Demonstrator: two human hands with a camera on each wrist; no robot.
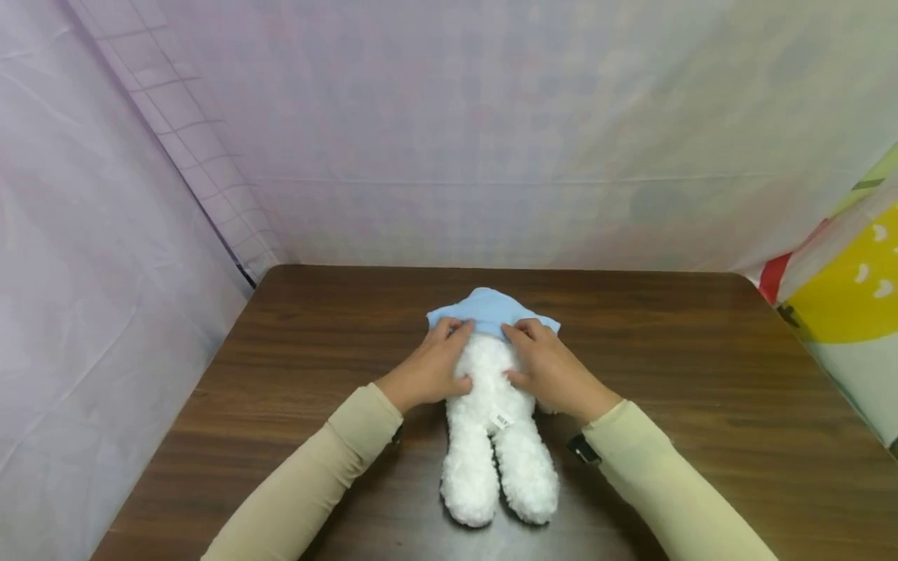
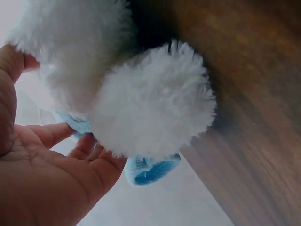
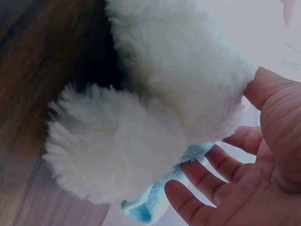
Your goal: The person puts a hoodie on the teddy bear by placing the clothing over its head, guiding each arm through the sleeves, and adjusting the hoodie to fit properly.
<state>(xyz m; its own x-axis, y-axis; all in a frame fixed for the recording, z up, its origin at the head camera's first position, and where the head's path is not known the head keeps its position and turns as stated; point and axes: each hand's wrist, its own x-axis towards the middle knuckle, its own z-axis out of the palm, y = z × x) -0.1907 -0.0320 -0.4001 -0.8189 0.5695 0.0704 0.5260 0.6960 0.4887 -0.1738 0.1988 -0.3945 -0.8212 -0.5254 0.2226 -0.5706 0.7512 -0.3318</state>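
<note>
A white fluffy plush toy [image 1: 487, 397] lies on the table, legs toward me, a small white tag [image 1: 501, 421] between them. Light blue clothing [image 1: 489, 310] covers its far end, hiding the head; a sleeve-like opening [image 2: 155, 170] shows in the left wrist view. My left hand [image 1: 433, 365] is at the toy's left side, thumb against the fur and fingertips on the blue hem. Opposite it, my right hand [image 1: 550, 366] mirrors this, its thumb on the plush body and its extended fingers [image 3: 207, 176] touching the cloth. Both thumbs stand apart from the fingers.
The dark brown wooden table [image 1: 316, 343] has its far edge just beyond the clothing. Pale patterned curtains [image 1: 449, 140] hang behind and along the left. At the right hangs cloth with a yellow shape [image 1: 852, 288].
</note>
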